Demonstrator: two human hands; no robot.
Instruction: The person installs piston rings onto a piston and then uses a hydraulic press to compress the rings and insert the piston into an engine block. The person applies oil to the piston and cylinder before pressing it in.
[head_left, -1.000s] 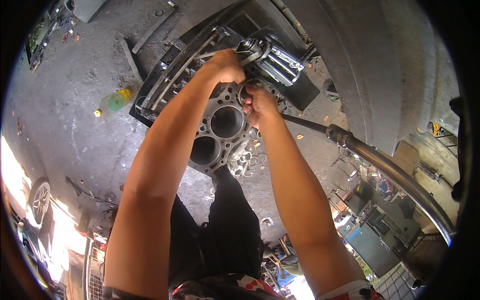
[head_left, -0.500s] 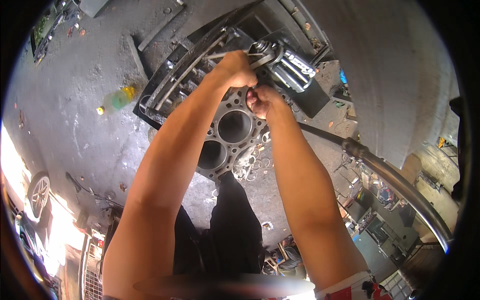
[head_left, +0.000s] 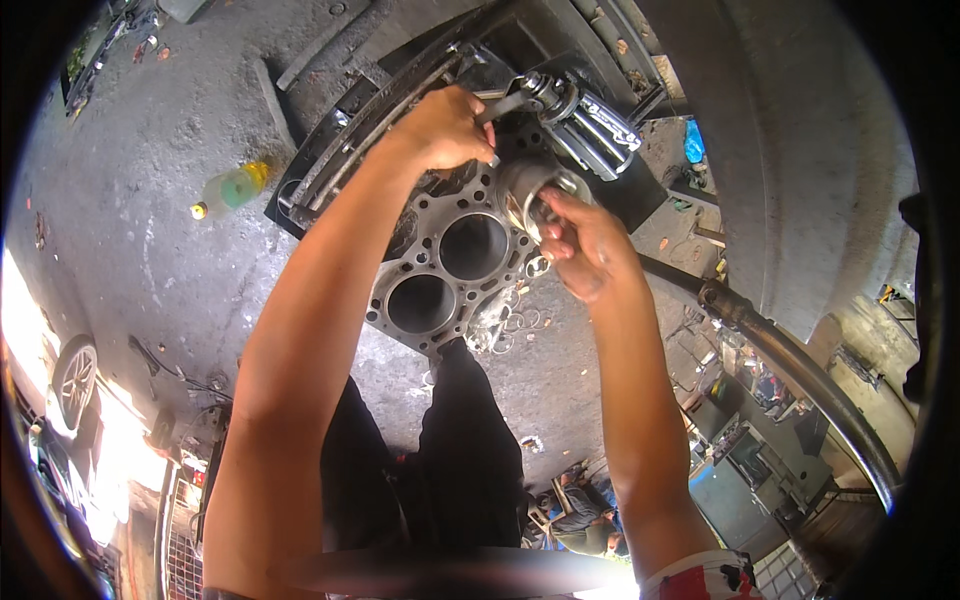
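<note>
An engine block (head_left: pixel 436 235) with large round cylinder bores lies in front of me. Over its far part my left hand (head_left: pixel 445 128) is closed, and a small grey metal tip (head_left: pixel 494 160) pokes out below the fingers; the rest of what it grips is hidden. At the block's right edge my right hand (head_left: pixel 590 245) holds a shiny hollow cylindrical metal part (head_left: pixel 522 190), its fingers at the open end. Motion blurs this part. Just beyond the hands stands a ribbed silver metal fixture (head_left: pixel 590 135) with a dark round head and a flat bar.
A bottle of greenish liquid (head_left: pixel 232 190) lies on the floor at the left. Several thin metal rings (head_left: pixel 520 320) lie right of the block. A long metal pipe (head_left: pixel 790 355) runs along the right side. Flat metal bars (head_left: pixel 270 105) lie at the far left.
My right hand has moved right and toward me, away from my left hand, and the cylindrical metal part now shows in it. My left hand has shifted slightly left.
</note>
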